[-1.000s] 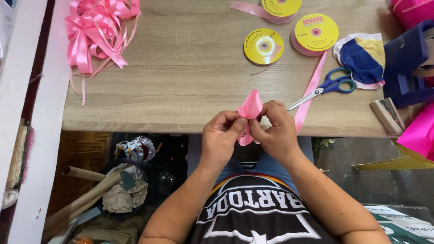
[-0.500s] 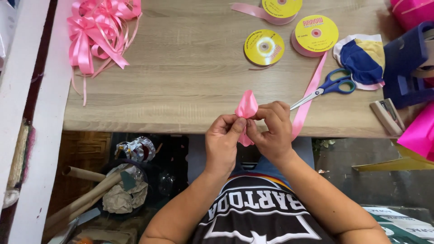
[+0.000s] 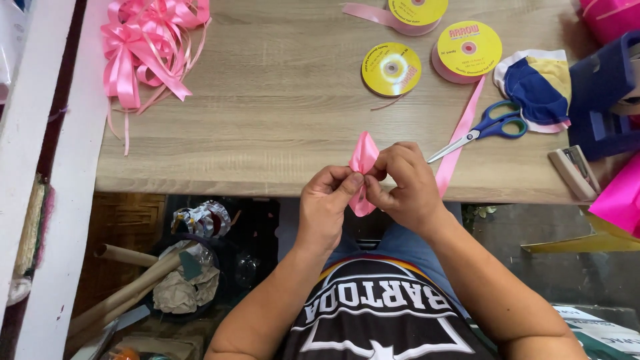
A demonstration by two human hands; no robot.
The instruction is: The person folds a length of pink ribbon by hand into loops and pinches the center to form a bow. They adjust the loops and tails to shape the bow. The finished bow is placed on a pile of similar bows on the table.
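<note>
Pinching a folded pink ribbon piece [image 3: 363,160] between them, both hands meet just past the near edge of the table [image 3: 267,113]. Left hand [image 3: 327,203] comes up from below with forearm angled in, fingers curled, thumb and forefinger closed on the ribbon's middle. Right hand [image 3: 403,183] sits just beside it, touching, knuckles up, fingers bent tight and gripping the same ribbon from the other side. Both forearms run down toward a black printed shirt.

Table is light wood grain, wide, filling the upper part of the view. A white board edge runs down the left side. Under the table: dark floor, cardboard tubes, crumpled paper and foil in a bin. Far left on the table, a pile of finished pink bows [image 3: 143,47]. Right side: blue box [image 3: 603,93], bright pink sheet at the edge, blue-yellow-white cloth [image 3: 537,87], three ribbon spools with yellow labels [image 3: 391,69], blue-handled scissors [image 3: 487,128], a stapler [image 3: 573,172]. A long pink ribbon strip [image 3: 460,137] trails from one spool down past the right hand and over the table edge.

Ribbon piece is glossy light pink, folded into a loop standing above the fingers, with a short tail hanging below them.
</note>
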